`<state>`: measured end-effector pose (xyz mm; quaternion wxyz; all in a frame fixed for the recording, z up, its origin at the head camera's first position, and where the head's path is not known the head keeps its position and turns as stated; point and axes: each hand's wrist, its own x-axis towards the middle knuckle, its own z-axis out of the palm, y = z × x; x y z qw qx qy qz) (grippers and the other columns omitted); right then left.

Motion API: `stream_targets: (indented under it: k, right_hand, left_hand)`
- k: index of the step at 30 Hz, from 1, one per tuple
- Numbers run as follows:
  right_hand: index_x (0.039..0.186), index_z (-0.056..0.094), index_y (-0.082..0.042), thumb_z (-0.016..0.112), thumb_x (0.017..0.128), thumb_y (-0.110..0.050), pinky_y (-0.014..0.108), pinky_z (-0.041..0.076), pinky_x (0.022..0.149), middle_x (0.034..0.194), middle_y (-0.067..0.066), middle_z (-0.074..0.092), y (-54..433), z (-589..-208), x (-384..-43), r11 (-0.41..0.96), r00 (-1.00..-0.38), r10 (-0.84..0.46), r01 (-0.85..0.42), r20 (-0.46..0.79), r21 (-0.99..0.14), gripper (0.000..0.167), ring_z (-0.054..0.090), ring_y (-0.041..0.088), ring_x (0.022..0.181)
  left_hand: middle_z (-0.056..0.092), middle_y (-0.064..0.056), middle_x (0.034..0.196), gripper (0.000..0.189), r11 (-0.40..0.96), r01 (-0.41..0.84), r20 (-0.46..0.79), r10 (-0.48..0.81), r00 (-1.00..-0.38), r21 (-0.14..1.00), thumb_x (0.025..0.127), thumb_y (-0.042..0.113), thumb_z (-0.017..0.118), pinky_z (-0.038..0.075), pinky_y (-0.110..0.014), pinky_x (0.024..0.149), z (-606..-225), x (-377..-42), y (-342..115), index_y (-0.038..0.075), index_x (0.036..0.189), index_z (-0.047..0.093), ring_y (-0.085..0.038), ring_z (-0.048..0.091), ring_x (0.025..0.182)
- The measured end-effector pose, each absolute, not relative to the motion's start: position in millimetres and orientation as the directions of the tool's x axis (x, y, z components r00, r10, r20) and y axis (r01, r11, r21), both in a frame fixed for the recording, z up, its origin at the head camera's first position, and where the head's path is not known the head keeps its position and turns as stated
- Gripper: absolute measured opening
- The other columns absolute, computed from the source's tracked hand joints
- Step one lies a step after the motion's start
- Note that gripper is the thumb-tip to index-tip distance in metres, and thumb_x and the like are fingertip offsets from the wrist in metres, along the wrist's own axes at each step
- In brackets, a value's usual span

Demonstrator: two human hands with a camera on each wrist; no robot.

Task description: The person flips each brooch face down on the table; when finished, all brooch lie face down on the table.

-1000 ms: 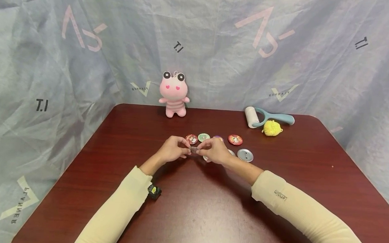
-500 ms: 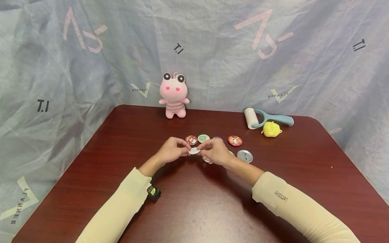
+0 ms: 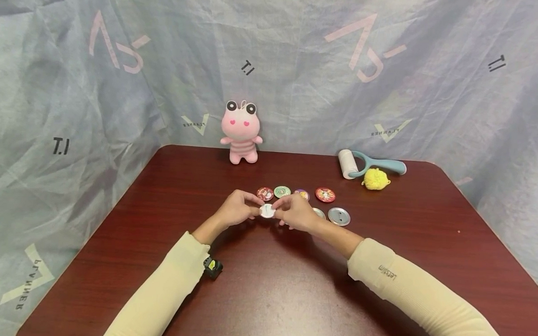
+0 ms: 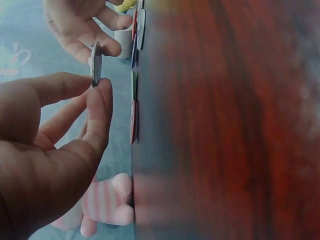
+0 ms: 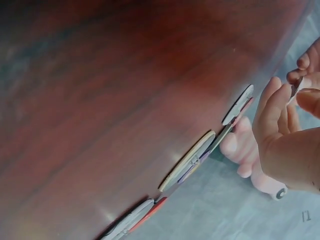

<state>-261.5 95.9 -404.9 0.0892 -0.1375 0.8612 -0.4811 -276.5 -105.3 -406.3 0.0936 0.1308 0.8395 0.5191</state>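
A small round pin badge point(image 3: 267, 210) is held up between both hands, its pale side with a pin facing the head camera. My left hand point(image 3: 238, 207) pinches its left edge between thumb and fingers. From the other side my right hand point(image 3: 298, 212) pinches the right edge. In the left wrist view the badge point(image 4: 96, 65) appears nearly edge-on, raised off the table. Behind the hands lie a red badge point(image 3: 265, 194), a green badge point(image 3: 282, 192) and a purple badge point(image 3: 301, 195), the last partly covered by the right hand.
Another red badge point(image 3: 325, 194) lies farther right, with a silver badge point(image 3: 339, 216) pin-side up before it. Beside that, a badge point(image 3: 318, 213) is partly hidden by the right wrist. A pink plush toy point(image 3: 241, 134), lint roller point(image 3: 371, 163) and yellow ball point(image 3: 375, 179) stand farther back.
The badge between the hands has tipped from nearly edge-on to showing its pale pin side to the head camera. Both hands stay in almost the same place, still pinching it.
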Motion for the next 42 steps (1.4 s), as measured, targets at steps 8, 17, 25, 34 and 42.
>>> stream_targets:
  k: [8,17,25,34,42]
  right_hand:
    - [0.112,0.063,0.009,0.068,0.087,0.001,0.021,0.045,0.043,0.083,0.018,0.073,93,-406,-263,0.509,-0.918,-0.396,-0.244,0.027,-0.825,0.027,0.064,0.016,0.057]
    - [0.108,0.064,0.009,0.066,0.085,0.003,0.026,0.052,0.046,0.083,0.015,0.073,89,-406,-264,0.546,-0.915,-0.404,-0.242,0.0,-0.802,0.023,0.068,0.018,0.06]
    - [0.105,0.065,0.008,0.072,0.082,0.003,0.027,0.054,0.048,0.079,0.011,0.071,87,-406,-266,0.584,-0.919,-0.394,-0.23,-0.025,-0.778,0.025,0.065,0.015,0.06]
    - [0.106,0.064,0.009,0.072,0.083,0.003,0.026,0.053,0.047,0.08,0.012,0.071,84,-409,-269,0.602,-0.914,-0.402,-0.222,-0.051,-0.767,0.025,0.066,0.016,0.061]
    - [0.107,0.065,0.008,0.073,0.083,0.002,0.026,0.052,0.045,0.079,0.01,0.073,83,-410,-269,0.637,-0.907,-0.417,-0.242,-0.064,-0.732,0.025,0.066,0.016,0.058]
  left_hand:
    - [0.067,-0.003,0.068,0.022,0.494,0.145,-0.033,0.333,-0.942,0.857,0.079,0.002,0.076,0.045,-0.024,0.051,-405,-276,-106,0.002,0.101,0.075,-0.022,0.063,0.06]
    - [0.07,-0.004,0.073,0.024,0.562,0.196,-0.044,0.385,-0.922,0.804,0.078,0.004,0.078,0.045,-0.024,0.052,-406,-281,-110,0.002,0.103,0.075,-0.016,0.06,0.059]
    - [0.072,-0.004,0.08,0.025,0.616,0.201,-0.077,0.394,-0.916,0.761,0.078,0.003,0.081,0.046,-0.022,0.059,-405,-283,-108,0.003,0.102,0.076,-0.009,0.057,0.065]
    - [0.073,-0.004,0.081,0.025,0.664,0.233,-0.069,0.395,-0.916,0.711,0.075,0.004,0.083,0.047,-0.021,0.061,-406,-286,-107,0.004,0.1,0.076,-0.007,0.061,0.068]
    - [0.072,-0.002,0.081,0.026,0.692,0.216,-0.101,0.386,-0.917,0.688,0.073,0.003,0.083,0.047,-0.02,0.062,-408,-287,-105,0.006,0.098,0.077,-0.007,0.061,0.071]
